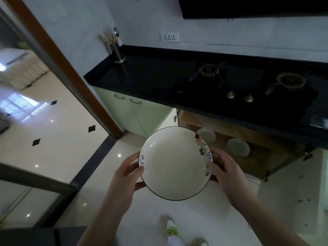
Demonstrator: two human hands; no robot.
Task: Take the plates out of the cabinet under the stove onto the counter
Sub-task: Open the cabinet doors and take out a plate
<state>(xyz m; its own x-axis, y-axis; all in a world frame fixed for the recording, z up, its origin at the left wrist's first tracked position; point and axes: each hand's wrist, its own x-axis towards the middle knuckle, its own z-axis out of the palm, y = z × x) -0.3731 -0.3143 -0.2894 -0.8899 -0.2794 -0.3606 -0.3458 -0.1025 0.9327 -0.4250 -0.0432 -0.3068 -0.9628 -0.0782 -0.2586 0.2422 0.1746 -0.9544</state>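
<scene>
A white plate (174, 164) with a thin black rim and cartoon figures on its right edge is held level in front of me, above the floor. My left hand (126, 173) grips its left rim, thumb on top. My right hand (224, 172) grips its right rim. Behind the plate the cabinet under the stove (248, 137) stands open, and two more pale plates lie on its wooden shelf: one (206, 135) at the left, another (237, 147) to its right. The black counter (142, 73) runs above the cabinet.
A two-burner gas stove (248, 80) with two brass knobs is set into the counter's right part. A metal utensil holder (118, 52) with chopsticks stands at the counter's back left. Pale green cabinet doors (134, 112) are closed at the left. A brown door frame (71, 73) borders the kitchen.
</scene>
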